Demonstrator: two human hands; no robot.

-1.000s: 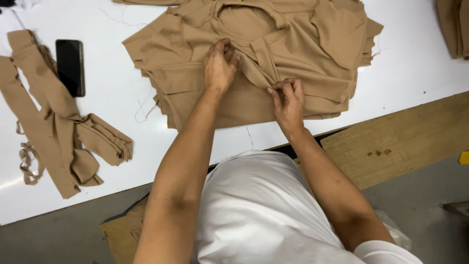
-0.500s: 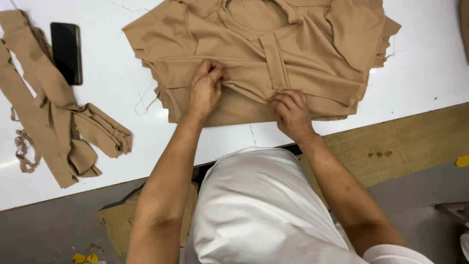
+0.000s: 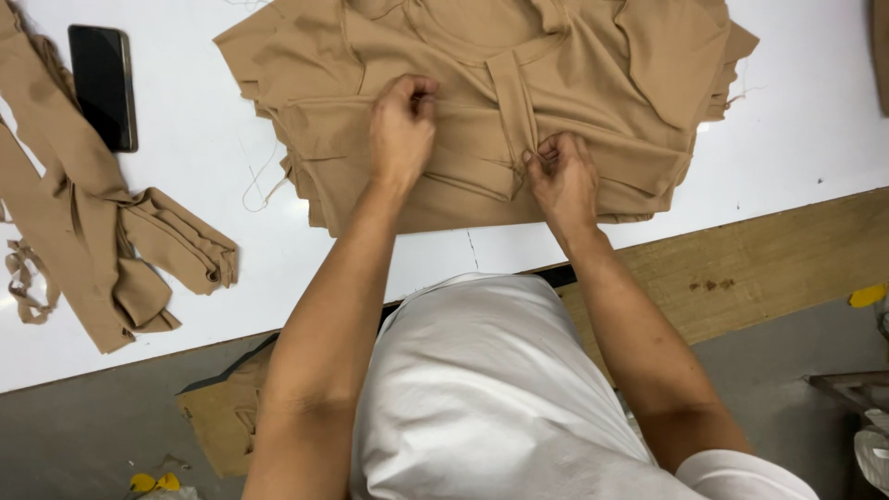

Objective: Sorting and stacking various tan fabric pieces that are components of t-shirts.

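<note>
Left hand (image 3: 400, 130): fingers closed, a fold of the tan cloth stack (image 3: 482, 102) is pinched.
Right hand (image 3: 558, 176): closed on the cloth strip (image 3: 512, 102).
Risk: layers may be dragged askew if the pinch slips.
Desk (image 3: 815, 130): phone (image 3: 103, 86) is kept apart.

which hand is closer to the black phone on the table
Left. The left hand rests on the stack of tan fabric, to the right of the phone with bare table between them. The right hand pinches the fabric farther right.

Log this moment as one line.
left hand pinching tan fabric stack | right hand pinching fabric beside strap | phone far left
</note>
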